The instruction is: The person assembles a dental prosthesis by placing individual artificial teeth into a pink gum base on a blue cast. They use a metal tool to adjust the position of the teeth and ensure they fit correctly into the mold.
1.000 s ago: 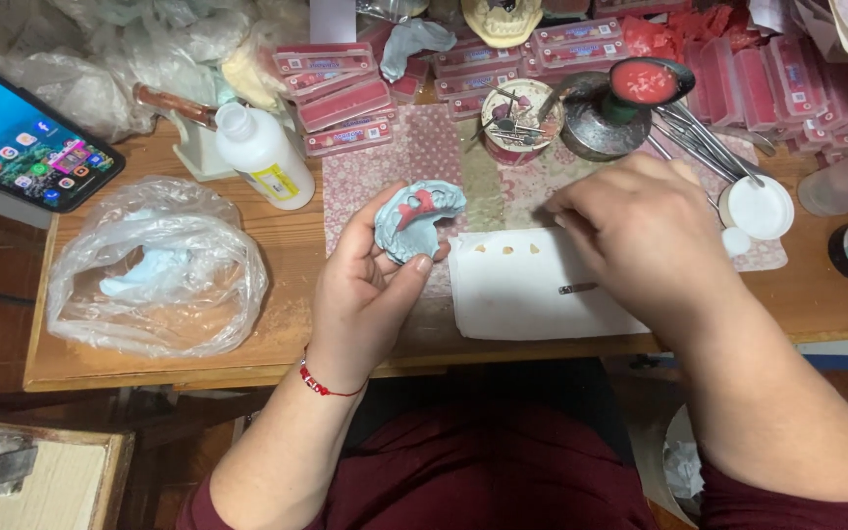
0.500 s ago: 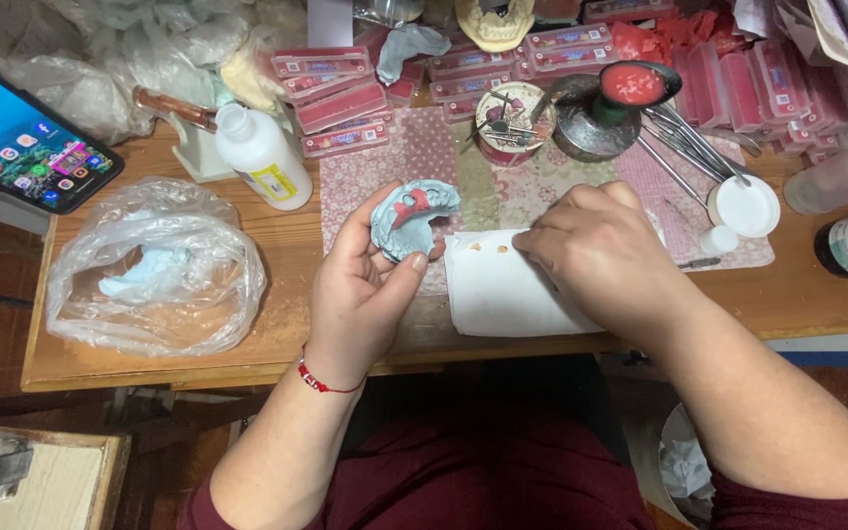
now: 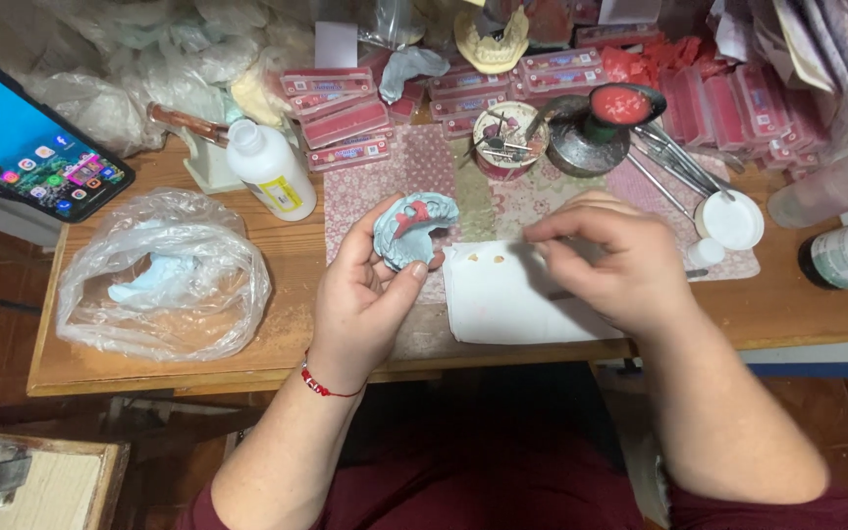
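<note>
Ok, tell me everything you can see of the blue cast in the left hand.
The cast is a pale blue-grey, horseshoe-shaped dental model that looks like plaster. Red, wax-like material runs along its arch on the upper face. The left hand holds it tilted above the wooden table, with fingers behind it and the thumb pressed on its lower front edge. It hangs over a patterned cloth, just left of a white pad. The right hand is apart from it, over the pad.

Blue-grey dental cast (image 3: 414,230) with red wax, tilted, above the table edge
</note>
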